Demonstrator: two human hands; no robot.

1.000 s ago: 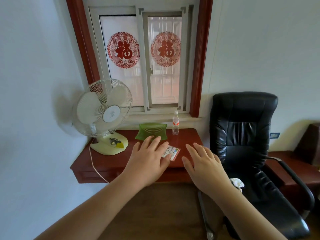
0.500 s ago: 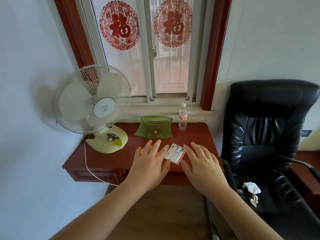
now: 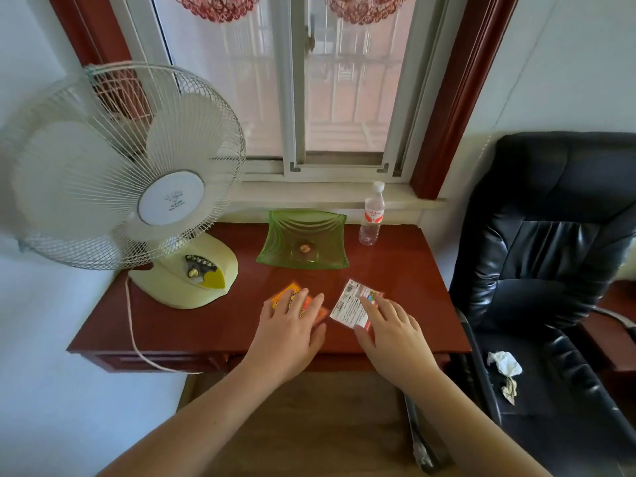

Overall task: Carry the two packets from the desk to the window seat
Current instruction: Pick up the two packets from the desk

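Reaching forward from the bottom edge, two bare forearms, one hand apiece. Left hand (image 3: 287, 333): palm down, fingers spread flat on one orange packet (image 3: 288, 295), nothing pinched or lifted. Right hand (image 3: 392, 333): palm down, fingers extended, fingertips resting on the near right part of one white printed packet (image 3: 349, 304); not closed around it. Two packets in all, both lying flat on the red-brown desk (image 3: 192, 325), near each other but apart, orange to the left, white to the right.

Right of the desk: one black leather office chair (image 3: 557, 235), with crumpled paper (image 3: 504, 371) on its seat, seemingly two pieces, though the edge of the view distorts them.

Mid desk, beyond the packets: one green glass dish (image 3: 330, 235), square, wavy-rimmed, with one small round item at its centre, too small to identify. Left of it, one cream desk fan (image 3: 124, 166), its base on the desk, one cord trailing over the front edge. Right of the dish, one clear water bottle (image 3: 371, 215), upright, white cap, red label.

Farthest: one window (image 3: 309, 98), red-brown frame, white sliding sashes, two red paper cut-outs partly cropped at the top.
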